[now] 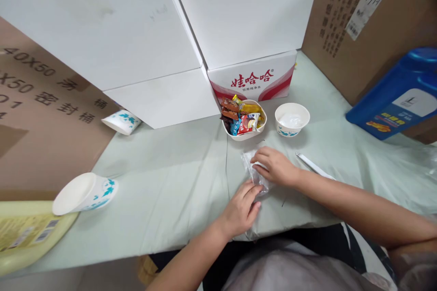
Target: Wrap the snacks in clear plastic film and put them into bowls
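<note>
A small clear plastic bag (254, 174) lies crumpled on the cloth-covered table in front of me. My right hand (275, 166) rests over its upper right part, fingers slightly bent and apart. At the bag's lower end lies my left hand (241, 209), with its fingers stretched onto the plastic and the thumb apart. Just beyond the bag stands a paper bowl (244, 137) filled with several wrapped snacks (248, 122). To its right is another paper bowl (288, 132) with clear, whitish plastic (292, 120) inside.
A thin white strip-like object (312, 164) lies by my right forearm. Two paper cups (102, 193) are tipped over at left, near a yellow bottle (37, 232). White boxes (252, 77) stand behind, cardboard boxes (41, 100) at both sides, and a blue container (392, 100) at right.
</note>
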Motion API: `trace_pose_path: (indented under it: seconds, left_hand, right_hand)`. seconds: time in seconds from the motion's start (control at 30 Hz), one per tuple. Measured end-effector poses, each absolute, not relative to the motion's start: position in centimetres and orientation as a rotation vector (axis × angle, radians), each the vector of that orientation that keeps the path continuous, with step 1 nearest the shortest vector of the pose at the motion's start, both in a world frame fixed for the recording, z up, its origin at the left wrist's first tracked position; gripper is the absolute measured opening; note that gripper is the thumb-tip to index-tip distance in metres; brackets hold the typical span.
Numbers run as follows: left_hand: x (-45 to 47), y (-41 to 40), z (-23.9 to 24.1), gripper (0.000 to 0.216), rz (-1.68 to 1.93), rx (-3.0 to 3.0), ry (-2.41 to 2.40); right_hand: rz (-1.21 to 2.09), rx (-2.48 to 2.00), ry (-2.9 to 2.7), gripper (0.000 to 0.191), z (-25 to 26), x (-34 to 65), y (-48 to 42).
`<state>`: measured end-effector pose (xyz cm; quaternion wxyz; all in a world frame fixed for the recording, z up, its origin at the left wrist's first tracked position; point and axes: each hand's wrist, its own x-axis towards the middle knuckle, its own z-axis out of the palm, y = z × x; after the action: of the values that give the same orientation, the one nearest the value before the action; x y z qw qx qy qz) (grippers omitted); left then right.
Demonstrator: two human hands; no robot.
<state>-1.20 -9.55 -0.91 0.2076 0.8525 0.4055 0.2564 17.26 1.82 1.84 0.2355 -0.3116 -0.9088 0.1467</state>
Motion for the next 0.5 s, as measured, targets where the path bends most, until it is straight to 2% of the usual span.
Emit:
trace_pose_path:
  seconds: [0.17,0.3,0.43,0.5]
  left_hand:
    - [-0.8,-10.1,0.1,0.037,0.778,2.468,1.29]
    - [-1.0,-8.9,2.6,0.024,0.866,2.52,1.416]
    - [-1.7,-5.3,3.2,0.013,0.721,2.562,1.334]
    - [-2.1,-3.7,2.3,0.009,0.623,2.57,1.386]
  right_hand:
    - [0.288,-0.772,-2.635,0.021,-0.6,17.0,0.5]
    - [0.219,-0.767,-2.64,0.022,-1.1,17.0,0.4]
    - [0.219,-0.792,-2.618,0.024,-1.0,16.9,0.3]
    - [0.222,-0.852,-2.6,0.031,-1.1,16.9,0.3]
